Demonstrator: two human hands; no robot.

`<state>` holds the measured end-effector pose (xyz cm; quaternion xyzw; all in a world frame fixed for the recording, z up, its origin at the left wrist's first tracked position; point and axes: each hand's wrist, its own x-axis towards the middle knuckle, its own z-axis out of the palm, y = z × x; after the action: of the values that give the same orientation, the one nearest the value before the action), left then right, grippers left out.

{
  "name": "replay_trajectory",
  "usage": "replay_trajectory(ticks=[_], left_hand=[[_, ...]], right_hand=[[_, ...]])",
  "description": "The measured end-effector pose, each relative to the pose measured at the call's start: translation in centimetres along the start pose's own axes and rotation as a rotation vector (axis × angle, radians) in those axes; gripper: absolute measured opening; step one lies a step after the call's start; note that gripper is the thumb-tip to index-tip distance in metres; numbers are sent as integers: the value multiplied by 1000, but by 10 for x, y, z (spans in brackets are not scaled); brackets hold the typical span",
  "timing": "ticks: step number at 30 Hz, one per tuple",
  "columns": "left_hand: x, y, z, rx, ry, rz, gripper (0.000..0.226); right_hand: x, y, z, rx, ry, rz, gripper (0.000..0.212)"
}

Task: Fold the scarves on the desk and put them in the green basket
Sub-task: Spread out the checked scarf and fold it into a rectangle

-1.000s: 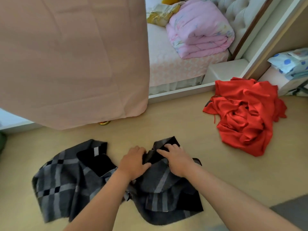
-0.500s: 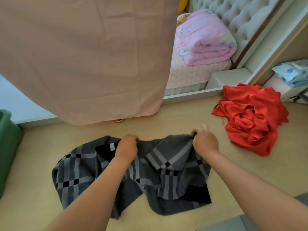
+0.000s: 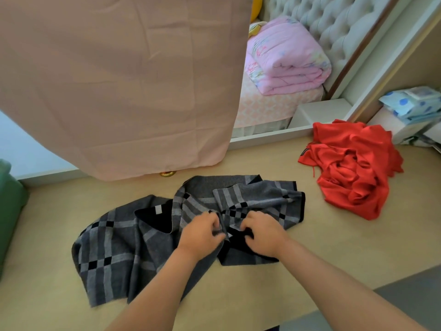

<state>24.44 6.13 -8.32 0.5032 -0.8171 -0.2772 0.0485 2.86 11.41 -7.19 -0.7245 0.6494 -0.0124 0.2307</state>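
A grey and black checked scarf [image 3: 114, 244] lies rumpled across the middle of the pale wooden desk [image 3: 334, 247]. My left hand [image 3: 201, 234] pinches a fold of it near its middle. Close beside it, my right hand [image 3: 263, 232] grips another fold of the same scarf. A red scarf [image 3: 353, 168] sits in a crumpled heap at the right of the desk, untouched. Only an edge of the green basket [image 3: 9, 211] shows at the far left.
A pink curtain [image 3: 119, 80] hangs over the desk's back edge, with a small gold object [image 3: 167, 173] under its hem. Behind lie a bed with a folded pink quilt [image 3: 286, 56] and a blue dotted packet [image 3: 412, 101] on a shelf at right.
Both hands drew apart and spread the scarf's upper edge, then came back together at its middle. The right part of the scarf now lies flatter and further back.
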Motion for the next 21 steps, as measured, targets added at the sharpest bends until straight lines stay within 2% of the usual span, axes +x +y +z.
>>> replay_trajectory(ticks=[2,4,7,9,12,16,18,21], left_hand=[[-11,-8,15,107,-134,-3,49],[-19,-16,23,100,-165,-28,42],[-22,-22,18,29,-117,-55,28],[-25,-27,8,66,-98,-56,22],[-31,-42,-8,263,-122,-115,22],[-40,-49,-28,548,-320,-341,26],[-39,-39,-34,536,-328,-353,25],[-30,-18,-29,447,-107,-125,25]], right_hand=[[-1,-5,17,-105,-100,20,57],[-1,-4,27,-114,-162,115,69],[-4,5,28,97,-138,208,62],[-8,12,22,138,-47,225,54],[-13,20,7,2,98,258,46],[-13,14,-10,-341,-91,377,37],[-13,9,-6,-376,-25,326,37],[-13,-3,7,-242,100,36,44]])
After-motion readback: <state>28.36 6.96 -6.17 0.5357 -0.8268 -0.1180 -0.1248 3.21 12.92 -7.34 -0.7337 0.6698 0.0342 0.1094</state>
